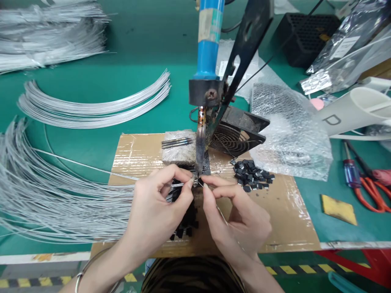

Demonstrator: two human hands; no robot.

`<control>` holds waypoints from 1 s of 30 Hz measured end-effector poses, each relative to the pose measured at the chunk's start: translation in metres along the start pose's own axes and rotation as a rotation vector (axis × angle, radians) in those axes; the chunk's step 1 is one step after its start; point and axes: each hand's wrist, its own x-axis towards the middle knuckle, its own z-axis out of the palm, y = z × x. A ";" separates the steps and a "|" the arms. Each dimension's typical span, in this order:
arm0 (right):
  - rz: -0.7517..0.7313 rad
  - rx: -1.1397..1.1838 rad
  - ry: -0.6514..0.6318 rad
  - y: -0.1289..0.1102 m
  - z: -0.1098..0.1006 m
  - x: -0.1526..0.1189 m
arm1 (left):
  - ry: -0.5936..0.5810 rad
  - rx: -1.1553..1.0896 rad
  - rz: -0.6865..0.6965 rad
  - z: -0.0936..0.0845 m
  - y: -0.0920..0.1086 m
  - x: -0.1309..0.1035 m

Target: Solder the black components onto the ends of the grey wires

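Note:
A soldering iron [200,150] with a blue handle is clamped tip-down over the cardboard [284,219]. Just left of its tip, my left hand [155,207] pinches a thin grey cable [88,166] whose end is at the tip. From the right, my right hand [238,215] pinches a thin solder wire [200,184], which trails back along the palm. A small dark part sits between the fingertips; its details are hidden. Under and beside my left hand lie many grey cables [76,203], with black connectors [187,219] around their ends.
Loose black parts [252,175] lie in a pile right of the iron. Behind them stands a black fan [238,136]. A wrapped block [179,150] carries metal rods. More cables [94,108] lie at left; orange-handled scissors [369,195] and a yellow sponge [339,208] at right.

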 end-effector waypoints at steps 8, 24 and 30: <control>0.374 0.164 0.206 0.017 -0.028 0.002 | 0.023 0.023 0.012 -0.008 -0.008 -0.009; 0.488 0.082 0.405 0.075 -0.089 0.000 | 0.155 0.348 0.330 -0.024 -0.016 -0.034; 0.478 0.053 0.380 0.071 -0.086 0.000 | 0.429 0.433 0.469 -0.009 -0.040 -0.052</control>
